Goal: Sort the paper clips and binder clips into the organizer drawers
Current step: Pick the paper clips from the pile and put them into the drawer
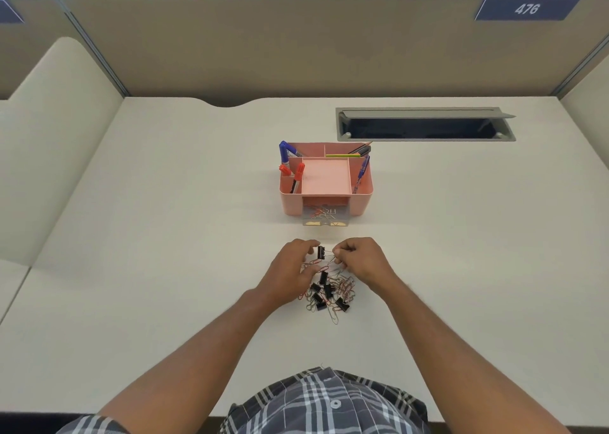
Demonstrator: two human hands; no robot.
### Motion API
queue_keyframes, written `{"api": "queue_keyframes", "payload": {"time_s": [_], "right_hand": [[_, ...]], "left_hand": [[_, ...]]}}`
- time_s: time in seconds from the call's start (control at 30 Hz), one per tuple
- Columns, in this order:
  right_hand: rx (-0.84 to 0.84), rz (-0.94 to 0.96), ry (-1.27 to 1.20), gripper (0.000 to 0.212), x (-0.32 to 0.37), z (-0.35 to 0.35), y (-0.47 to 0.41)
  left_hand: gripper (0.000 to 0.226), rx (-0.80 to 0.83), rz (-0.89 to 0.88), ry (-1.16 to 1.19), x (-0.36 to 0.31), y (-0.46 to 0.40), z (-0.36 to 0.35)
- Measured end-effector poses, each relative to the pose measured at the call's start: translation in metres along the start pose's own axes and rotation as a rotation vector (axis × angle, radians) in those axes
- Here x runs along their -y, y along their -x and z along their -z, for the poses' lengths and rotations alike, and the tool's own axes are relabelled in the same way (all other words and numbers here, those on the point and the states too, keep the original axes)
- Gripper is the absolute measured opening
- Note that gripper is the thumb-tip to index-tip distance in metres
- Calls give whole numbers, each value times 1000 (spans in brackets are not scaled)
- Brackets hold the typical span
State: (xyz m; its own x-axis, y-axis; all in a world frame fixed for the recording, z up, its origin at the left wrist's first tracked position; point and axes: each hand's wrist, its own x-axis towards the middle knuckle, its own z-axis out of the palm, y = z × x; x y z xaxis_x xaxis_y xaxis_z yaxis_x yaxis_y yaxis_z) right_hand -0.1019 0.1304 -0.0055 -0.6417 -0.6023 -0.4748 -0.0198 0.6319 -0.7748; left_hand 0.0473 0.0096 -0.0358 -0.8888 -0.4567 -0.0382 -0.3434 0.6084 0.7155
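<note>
1. A black binder clip (320, 252) is held up between two hands just above the far edge of a tangled heap of clips (329, 290) on a pale desk (164, 236). The left hand (290, 270) pinches the clip's black body. The right hand (357, 260) has its fingers curled on what looks like the clip's wire handle or a paper clip snagged in it; which of the two cannot be told.

2. The step in hand is judged to be the freeing of one binder clip from the paper clips caught on it, before it is dropped into a drawer.

3. The body is best kept pinched firmly while the snagged wire is slid out along its own loop rather than tugged, so that the heap is not dragged across the desk.

4. The pink desk organizer (326, 178) stands beyond the hands, well apart from the heap. Its clear drawer (324, 216) is pulled out toward the person, and coloured paper clips are seen inside it.

5. A separate drawer should be chosen for the binder clip; whether a second drawer stands open cannot be told from this view.

6. Most of the sorting is judged undone: several binder clips and many paper clips lie mixed in the heap.
</note>
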Motion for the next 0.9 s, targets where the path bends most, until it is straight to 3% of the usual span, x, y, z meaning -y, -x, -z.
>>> {"api": "queue_keyframes", "payload": {"time_s": [0.33, 0.53, 0.8, 0.9], "right_hand": [[-14, -1, 68, 14, -2, 2, -1], [-42, 17, 163, 19, -5, 5, 1], [-62, 31, 217, 26, -8, 1, 2], [-61, 38, 200, 23, -9, 3, 4]], "left_hand": [[29, -93, 106, 85, -5, -6, 1], [36, -103, 197, -21, 7, -9, 1], [41, -42, 168, -211, -2, -20, -5], [39, -34, 165, -168, 0, -20, -3]]}}
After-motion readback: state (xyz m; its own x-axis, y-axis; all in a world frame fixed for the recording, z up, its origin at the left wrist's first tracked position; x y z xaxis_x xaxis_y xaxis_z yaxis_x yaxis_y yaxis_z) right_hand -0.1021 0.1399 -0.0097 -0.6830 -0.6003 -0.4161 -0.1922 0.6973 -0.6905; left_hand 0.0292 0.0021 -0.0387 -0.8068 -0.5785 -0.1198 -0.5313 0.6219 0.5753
